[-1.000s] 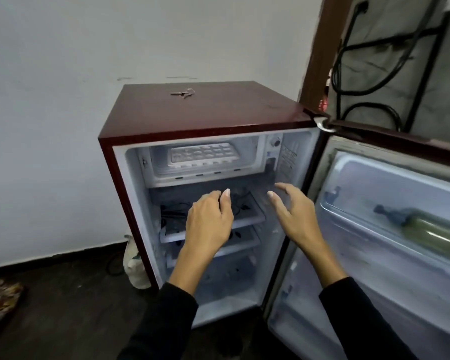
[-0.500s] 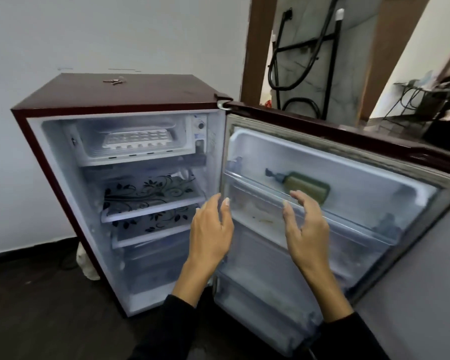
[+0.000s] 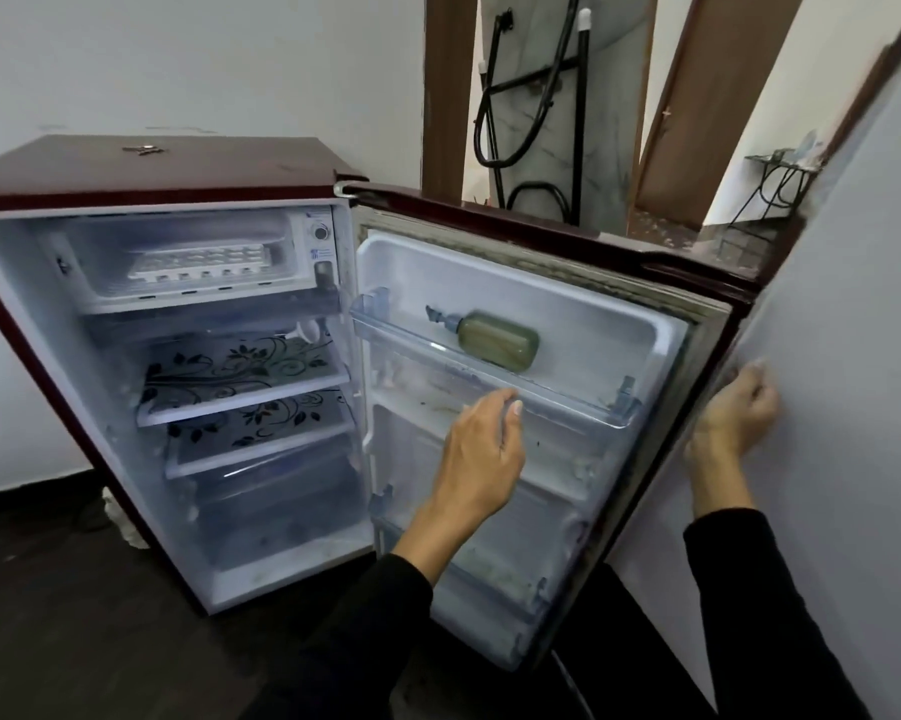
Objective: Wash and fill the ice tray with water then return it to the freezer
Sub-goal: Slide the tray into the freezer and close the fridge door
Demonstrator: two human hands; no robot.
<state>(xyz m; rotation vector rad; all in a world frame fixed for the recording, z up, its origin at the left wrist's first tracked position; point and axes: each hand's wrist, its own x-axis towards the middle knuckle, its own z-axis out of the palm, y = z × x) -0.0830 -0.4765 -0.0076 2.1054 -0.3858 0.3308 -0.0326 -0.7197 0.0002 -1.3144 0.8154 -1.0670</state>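
White walls surround the open fridge (image 3: 178,189), where the tray (image 3: 201,262) is seen in the freezer (image 3: 188,298), nothing yet judged washed or filled; left hand (image 3: 482,444) half-curled and empty, right hand (image 3: 731,415) curled, its hold untellable.

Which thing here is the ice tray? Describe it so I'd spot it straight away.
Start at the small maroon fridge with its door swung open. Look into the freezer compartment at the very top of the cabinet, left of the round dial. The ice tray lies flat there: white, with rows of little square pockets, unlike the flower-patterned shelves below.
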